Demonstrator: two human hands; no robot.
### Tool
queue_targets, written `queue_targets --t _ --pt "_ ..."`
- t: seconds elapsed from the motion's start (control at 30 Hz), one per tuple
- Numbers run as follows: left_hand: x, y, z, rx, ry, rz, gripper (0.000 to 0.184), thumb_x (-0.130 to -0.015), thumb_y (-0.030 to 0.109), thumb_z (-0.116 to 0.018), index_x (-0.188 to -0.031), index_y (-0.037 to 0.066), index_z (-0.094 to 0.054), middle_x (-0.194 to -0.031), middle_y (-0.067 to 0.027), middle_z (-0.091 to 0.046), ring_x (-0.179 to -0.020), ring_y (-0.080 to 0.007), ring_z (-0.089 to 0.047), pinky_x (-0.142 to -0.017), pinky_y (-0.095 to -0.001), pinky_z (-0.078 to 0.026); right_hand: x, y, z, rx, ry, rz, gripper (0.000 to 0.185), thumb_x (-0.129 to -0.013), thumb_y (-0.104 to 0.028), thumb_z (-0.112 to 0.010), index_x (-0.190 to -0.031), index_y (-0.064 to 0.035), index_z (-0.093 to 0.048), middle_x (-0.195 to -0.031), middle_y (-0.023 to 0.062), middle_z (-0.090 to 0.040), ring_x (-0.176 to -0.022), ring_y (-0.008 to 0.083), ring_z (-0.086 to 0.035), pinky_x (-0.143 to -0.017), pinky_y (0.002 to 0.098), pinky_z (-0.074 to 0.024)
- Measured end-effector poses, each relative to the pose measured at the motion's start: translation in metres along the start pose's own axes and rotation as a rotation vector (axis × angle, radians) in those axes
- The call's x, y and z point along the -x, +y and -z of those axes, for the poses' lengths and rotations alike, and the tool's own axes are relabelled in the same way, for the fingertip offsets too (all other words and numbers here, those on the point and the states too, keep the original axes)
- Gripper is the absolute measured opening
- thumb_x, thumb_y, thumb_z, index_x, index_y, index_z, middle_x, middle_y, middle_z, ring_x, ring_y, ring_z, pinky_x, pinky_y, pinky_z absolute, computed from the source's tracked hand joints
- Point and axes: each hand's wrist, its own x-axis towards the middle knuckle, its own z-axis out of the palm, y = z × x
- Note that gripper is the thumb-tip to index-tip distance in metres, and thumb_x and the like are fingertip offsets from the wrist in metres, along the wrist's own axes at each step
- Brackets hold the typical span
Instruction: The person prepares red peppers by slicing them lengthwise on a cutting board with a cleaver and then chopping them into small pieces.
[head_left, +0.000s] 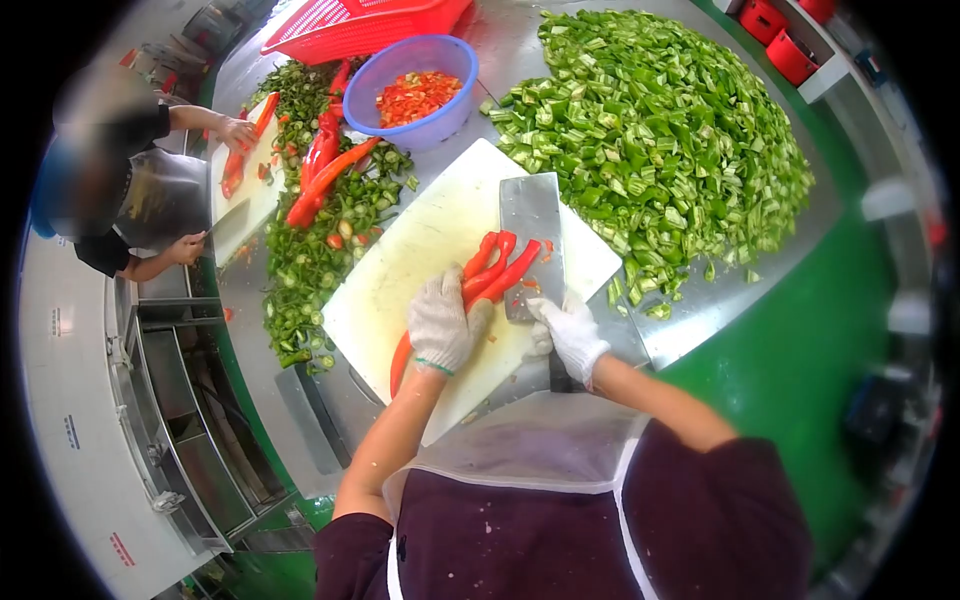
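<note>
My left hand [443, 325], in a white knitted glove, is curled over several long red peppers [512, 270] and holds them against a white cutting board [375, 290]. The peppers' far ends stick out past my fingers, and one red tail shows on the near side of the hand. In my right hand [570, 338], also gloved, is a cleaver [530, 205] with a broad rectangular blade. It lies to the right of the peppers, close to their ends, with small red bits on its face. My fingers hide part of its handle.
Cut green peppers [660, 140] are heaped at right. A blue-purple bowl [362, 95] holds red pieces, with a red basket [350, 30] behind it. Whole red peppers [322, 165] lie on green trimmings [320, 265]. At left, a co-worker's hands [236, 133] handle a red pepper and knife.
</note>
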Motion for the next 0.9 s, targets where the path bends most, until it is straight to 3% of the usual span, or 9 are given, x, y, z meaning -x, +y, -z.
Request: queue_targets --t 0.33,0.47,0.53,0.73,0.83,0.9 --pt "-0.001 -0.004 -0.003 0.049 0.028 -0.034 0.062 -0.087 0.029 -0.074 -0.136 -0.002 -0.053 -0.113 -0.0238 -0.063 -0.105 -0.0430 -0.060 -0.092 -0.0509 -0.049 -0.006 -0.025 0.000 0.028 -0.100 -0.056 0.028 -0.096 -0.016 -0.065 -0.112 -0.0086 -0.044 -0.078 0.0079 -0.057 -0.052 0.0168 -0.054 -0.054 0.0444 -0.0609" --pt "-0.003 -0.007 -0.004 0.023 0.006 -0.019 0.062 -0.085 0.035 -0.073 -0.133 -0.001 -0.056 -0.109 -0.0215 -0.066 -0.101 -0.0400 -0.063 -0.089 -0.0495 -0.050 -0.018 -0.044 0.014 0.277 -0.226 -0.082 0.021 -0.095 -0.019 -0.069 -0.099 -0.0066 -0.052 -0.075 0.0043 -0.055 -0.052 0.0124 -0.051 -0.054 0.0373 -0.0593" --pt "-0.004 -0.007 -0.004 0.031 -0.003 -0.015 0.061 -0.086 0.035 -0.073 -0.133 -0.001 -0.056 -0.108 -0.0213 -0.066 -0.100 -0.0404 -0.063 -0.089 -0.0497 -0.050 -0.016 -0.046 0.016 0.235 -0.247 -0.115 0.021 -0.096 -0.022 -0.069 -0.095 -0.0067 -0.056 -0.071 0.0017 -0.054 -0.050 0.0100 -0.048 -0.053 0.0330 -0.0566" --pt "-0.003 -0.008 -0.006 0.070 -0.038 0.020 0.061 -0.090 0.028 -0.072 -0.137 -0.002 -0.048 -0.132 -0.0290 -0.055 -0.119 -0.0472 -0.054 -0.101 -0.0530 -0.045 -0.005 -0.033 0.020 0.327 -0.361 -0.202 0.022 -0.098 -0.022 -0.067 -0.103 -0.0078 -0.051 -0.068 0.0000 -0.051 -0.047 0.0107 -0.044 -0.052 0.0344 -0.0554" --pt "-0.006 -0.008 -0.003 -0.099 0.039 -0.044 0.069 -0.091 0.032 -0.070 -0.144 -0.004 -0.043 -0.151 -0.0333 -0.040 -0.137 -0.0504 -0.041 -0.113 -0.0554 -0.035 -0.002 -0.024 0.010 0.323 -0.305 -0.267 0.026 -0.099 -0.022 -0.065 -0.110 -0.0066 -0.048 -0.069 0.0008 -0.050 -0.048 0.0109 -0.044 -0.052 0.0354 -0.0556" --pt "-0.006 -0.012 -0.008 -0.087 -0.043 0.041 0.075 -0.093 0.036 -0.067 -0.149 -0.005 -0.038 -0.157 -0.0340 -0.031 -0.145 -0.0504 -0.031 -0.118 -0.0559 -0.027 -0.004 -0.021 0.009 0.324 -0.317 -0.256 0.023 -0.099 -0.021 -0.065 -0.109 -0.0060 -0.050 -0.070 0.0008 -0.050 -0.048 0.0108 -0.044 -0.051 0.0358 -0.0564"
